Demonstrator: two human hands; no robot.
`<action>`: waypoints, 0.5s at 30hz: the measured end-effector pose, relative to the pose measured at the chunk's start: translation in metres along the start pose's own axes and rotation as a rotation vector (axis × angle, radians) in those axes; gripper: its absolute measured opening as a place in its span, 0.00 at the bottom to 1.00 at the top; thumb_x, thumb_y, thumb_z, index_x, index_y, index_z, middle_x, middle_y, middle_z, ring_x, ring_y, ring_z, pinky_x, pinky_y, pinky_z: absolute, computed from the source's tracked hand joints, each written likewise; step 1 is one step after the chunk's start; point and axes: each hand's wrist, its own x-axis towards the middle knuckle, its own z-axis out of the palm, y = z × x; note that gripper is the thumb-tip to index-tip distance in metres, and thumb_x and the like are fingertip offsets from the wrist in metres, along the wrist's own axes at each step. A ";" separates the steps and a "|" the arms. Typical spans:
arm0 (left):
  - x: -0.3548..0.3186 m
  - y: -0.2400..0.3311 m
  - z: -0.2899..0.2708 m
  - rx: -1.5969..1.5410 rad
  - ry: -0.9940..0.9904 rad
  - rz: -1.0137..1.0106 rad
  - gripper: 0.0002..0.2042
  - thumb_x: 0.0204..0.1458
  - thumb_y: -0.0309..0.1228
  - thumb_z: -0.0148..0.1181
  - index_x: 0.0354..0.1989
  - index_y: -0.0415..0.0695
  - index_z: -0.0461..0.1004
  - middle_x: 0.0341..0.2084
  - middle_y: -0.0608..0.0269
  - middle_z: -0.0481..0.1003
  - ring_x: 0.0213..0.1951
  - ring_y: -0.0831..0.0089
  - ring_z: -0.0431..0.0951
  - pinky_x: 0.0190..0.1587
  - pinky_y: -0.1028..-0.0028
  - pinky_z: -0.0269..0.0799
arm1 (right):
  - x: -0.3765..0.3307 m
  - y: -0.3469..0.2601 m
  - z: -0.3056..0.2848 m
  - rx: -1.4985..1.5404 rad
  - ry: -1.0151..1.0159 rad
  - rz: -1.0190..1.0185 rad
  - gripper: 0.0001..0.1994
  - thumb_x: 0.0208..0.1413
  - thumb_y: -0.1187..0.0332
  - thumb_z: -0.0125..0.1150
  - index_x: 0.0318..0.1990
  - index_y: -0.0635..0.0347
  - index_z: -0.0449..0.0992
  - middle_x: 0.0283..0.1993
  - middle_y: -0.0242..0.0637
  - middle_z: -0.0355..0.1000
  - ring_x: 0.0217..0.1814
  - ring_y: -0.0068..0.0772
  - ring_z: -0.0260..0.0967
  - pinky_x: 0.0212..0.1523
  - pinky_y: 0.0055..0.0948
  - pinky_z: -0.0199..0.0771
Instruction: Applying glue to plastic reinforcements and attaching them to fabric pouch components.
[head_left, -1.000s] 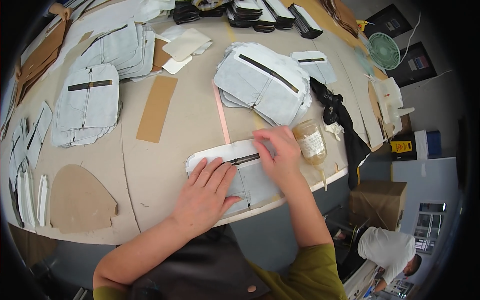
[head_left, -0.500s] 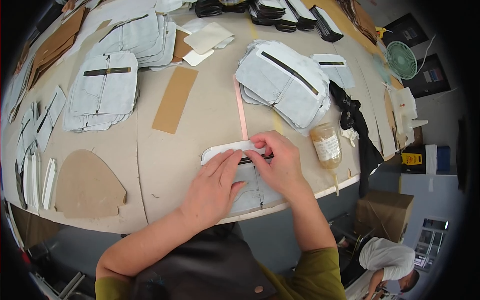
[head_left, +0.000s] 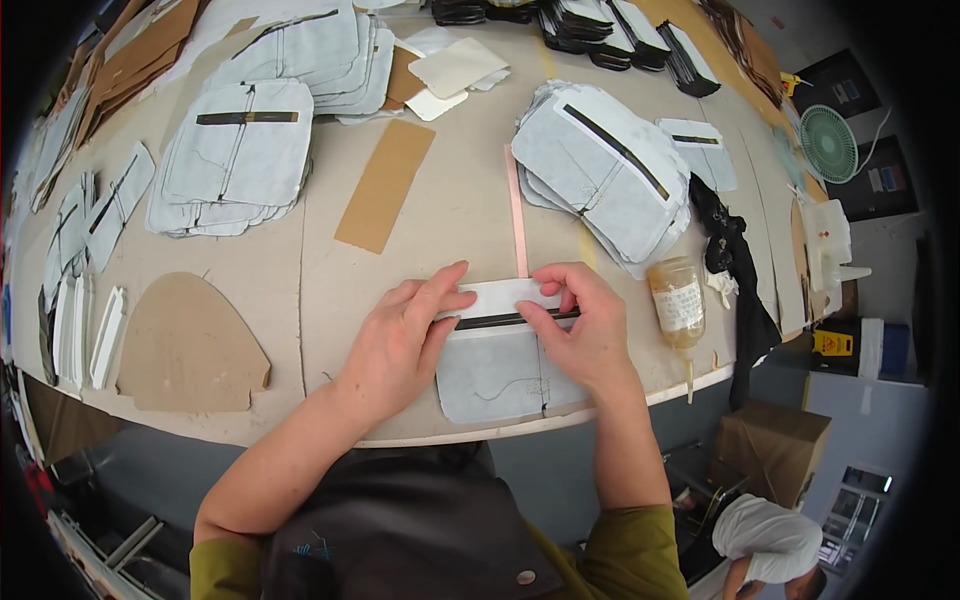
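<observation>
In front of me on the table lies a pale grey-blue lined panel (head_left: 490, 375) with a black zipper-like strip (head_left: 495, 321) across it. Above that strip a white band (head_left: 500, 296) runs along its far edge. My left hand (head_left: 405, 325) is at the panel's left end, thumb and fingers apart, fingertips touching the white band. The right hand (head_left: 580, 325) pinches the band and strip near their right end between thumb and bent fingers. A narrow pink strip (head_left: 517, 215) lies on the table just beyond the panel.
Stacks of similar panels lie at the left (head_left: 235, 150) and right (head_left: 600, 170). A brown card strip (head_left: 385, 185) and a rounded card template (head_left: 195, 345) are to the left. At right are a glue-like bottle (head_left: 678, 300), black cloth (head_left: 735, 270) and green fan (head_left: 828, 143). Another person (head_left: 765, 540) bends at lower right.
My left hand has lifted from lying flat on the panel and moved to its left end, fingers spreading. The right hand keeps its pinch. The whole view has shifted slightly.
</observation>
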 end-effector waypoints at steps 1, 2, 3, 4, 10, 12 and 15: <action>0.000 0.000 0.002 -0.001 0.001 -0.001 0.27 0.52 0.17 0.57 0.62 0.40 0.61 0.46 0.59 0.79 0.47 0.56 0.75 0.49 0.63 0.72 | 0.000 0.000 0.000 -0.009 -0.008 -0.017 0.17 0.40 0.70 0.75 0.38 0.55 0.76 0.30 0.31 0.71 0.27 0.29 0.67 0.28 0.28 0.67; 0.001 0.000 0.004 -0.006 0.025 -0.009 0.27 0.51 0.18 0.60 0.61 0.40 0.62 0.44 0.59 0.79 0.46 0.56 0.75 0.49 0.63 0.72 | 0.000 -0.001 -0.001 -0.011 -0.008 -0.016 0.17 0.40 0.70 0.75 0.38 0.55 0.76 0.30 0.31 0.71 0.27 0.29 0.67 0.28 0.28 0.67; 0.002 0.001 0.007 -0.011 0.049 -0.016 0.28 0.50 0.19 0.62 0.61 0.41 0.63 0.43 0.59 0.79 0.45 0.56 0.74 0.48 0.63 0.72 | 0.000 -0.002 -0.001 -0.017 -0.013 -0.020 0.17 0.40 0.69 0.75 0.38 0.55 0.76 0.30 0.32 0.71 0.28 0.30 0.67 0.28 0.28 0.68; 0.003 0.003 0.009 -0.014 0.049 -0.014 0.28 0.50 0.19 0.62 0.61 0.41 0.63 0.43 0.59 0.79 0.45 0.56 0.74 0.48 0.63 0.72 | 0.000 -0.003 -0.002 -0.023 -0.018 -0.023 0.17 0.39 0.68 0.76 0.39 0.56 0.76 0.31 0.32 0.71 0.28 0.30 0.67 0.29 0.29 0.68; 0.011 0.012 0.021 0.189 0.072 0.022 0.27 0.45 0.24 0.68 0.57 0.44 0.68 0.35 0.61 0.75 0.42 0.59 0.70 0.46 0.64 0.67 | -0.001 -0.002 -0.001 -0.007 -0.021 -0.041 0.18 0.40 0.69 0.75 0.40 0.55 0.76 0.32 0.32 0.72 0.31 0.31 0.68 0.31 0.29 0.69; 0.010 0.010 0.022 0.167 0.075 0.019 0.27 0.44 0.25 0.69 0.56 0.44 0.69 0.37 0.62 0.73 0.43 0.59 0.69 0.48 0.63 0.65 | -0.004 0.001 -0.003 0.021 -0.030 0.004 0.17 0.41 0.71 0.73 0.40 0.56 0.76 0.33 0.33 0.72 0.32 0.32 0.69 0.33 0.29 0.69; 0.011 0.014 0.020 0.235 0.154 0.139 0.23 0.43 0.29 0.69 0.50 0.43 0.72 0.37 0.62 0.71 0.41 0.62 0.70 0.45 0.64 0.64 | -0.010 0.006 -0.011 0.152 -0.061 0.026 0.15 0.42 0.75 0.70 0.40 0.57 0.76 0.36 0.34 0.72 0.36 0.33 0.70 0.37 0.28 0.71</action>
